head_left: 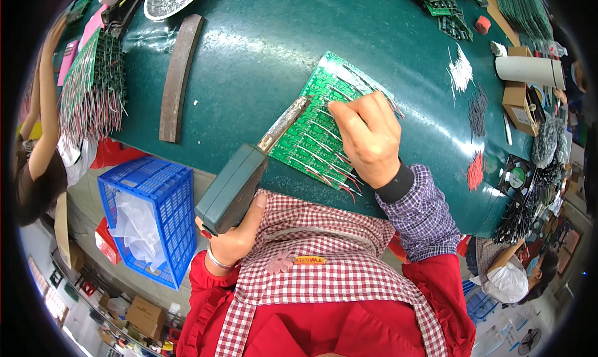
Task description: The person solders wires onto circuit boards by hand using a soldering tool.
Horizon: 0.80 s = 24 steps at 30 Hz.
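A green circuit board (290, 149) lies tilted on the dark green tabletop, with rows of short red, black and white wires (324, 164) along it. My left hand (234, 240) is wrapped round the handle of a dark green soldering gun (234, 186). The gun's long metal barrel (285, 124) slants over the board's upper left part, its tip at the board near my right fingers. Over the board's right side, my right hand (372, 133) is closed in a pinch at one of the wires; the fingers largely cover the pinched end.
Small piles of white wires (461, 69), black wires (478, 111) and red wires (475, 170) lie to the right. A brown bar (179, 83) and a metal dish (163, 13) are at left. Wired boards (93, 92) stand stacked beyond. A blue crate (175, 214) sits below the table edge.
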Tool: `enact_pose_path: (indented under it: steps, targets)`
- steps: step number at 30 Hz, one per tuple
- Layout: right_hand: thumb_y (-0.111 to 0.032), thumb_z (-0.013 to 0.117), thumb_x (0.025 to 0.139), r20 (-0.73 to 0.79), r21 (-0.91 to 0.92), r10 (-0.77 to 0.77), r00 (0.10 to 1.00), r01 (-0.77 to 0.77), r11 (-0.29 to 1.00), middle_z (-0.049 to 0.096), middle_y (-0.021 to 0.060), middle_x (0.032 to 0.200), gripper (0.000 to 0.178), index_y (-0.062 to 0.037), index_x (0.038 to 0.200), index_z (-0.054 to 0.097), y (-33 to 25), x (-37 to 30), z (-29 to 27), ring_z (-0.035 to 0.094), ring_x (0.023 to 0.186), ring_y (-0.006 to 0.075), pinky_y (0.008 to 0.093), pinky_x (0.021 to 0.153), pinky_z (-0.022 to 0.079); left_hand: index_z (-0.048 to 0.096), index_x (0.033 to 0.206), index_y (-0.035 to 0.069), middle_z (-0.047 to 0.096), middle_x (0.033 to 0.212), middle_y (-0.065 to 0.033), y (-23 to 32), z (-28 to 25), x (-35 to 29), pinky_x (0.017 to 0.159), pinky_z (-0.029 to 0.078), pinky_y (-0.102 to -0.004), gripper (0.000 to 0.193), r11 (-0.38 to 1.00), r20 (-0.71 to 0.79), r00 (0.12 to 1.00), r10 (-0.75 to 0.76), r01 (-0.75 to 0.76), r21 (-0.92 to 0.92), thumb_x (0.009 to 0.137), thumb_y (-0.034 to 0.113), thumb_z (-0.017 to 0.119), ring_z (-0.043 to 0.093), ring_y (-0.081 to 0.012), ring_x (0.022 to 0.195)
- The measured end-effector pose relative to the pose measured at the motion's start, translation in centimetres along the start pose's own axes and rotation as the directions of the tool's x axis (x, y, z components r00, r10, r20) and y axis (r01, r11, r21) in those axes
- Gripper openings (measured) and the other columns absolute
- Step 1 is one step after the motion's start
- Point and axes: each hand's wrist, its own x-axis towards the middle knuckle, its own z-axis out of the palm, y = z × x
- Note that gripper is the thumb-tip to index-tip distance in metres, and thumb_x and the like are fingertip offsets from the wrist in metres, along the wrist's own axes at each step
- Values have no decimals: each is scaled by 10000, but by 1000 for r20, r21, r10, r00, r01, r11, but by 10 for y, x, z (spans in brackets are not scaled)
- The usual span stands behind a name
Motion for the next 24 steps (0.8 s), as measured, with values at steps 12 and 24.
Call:
enact_pose_path:
  steps: [12,24]
  targets:
    - [5,650,642,52,49,37,998,-39,998,487,55,695,239,-33,878,655,-10,-8,1,506,628,212,337,515,420,703,887,-28,703,795,-122,-5,-4,-5,577,513,-295,154,986,0,992,128,-127,110,764,48,754,674,-210,633]
    - [2,647,659,73,48,44,996,-48,998,478,53,705,241,-47,894,651,-10,-9,2,501,633,206,330,510,417,709,855,-2,685,818,-106,-10,-5,-6,560,506,-316,129,972,52,982,180,-186,146,749,58,752,662,-239,628]
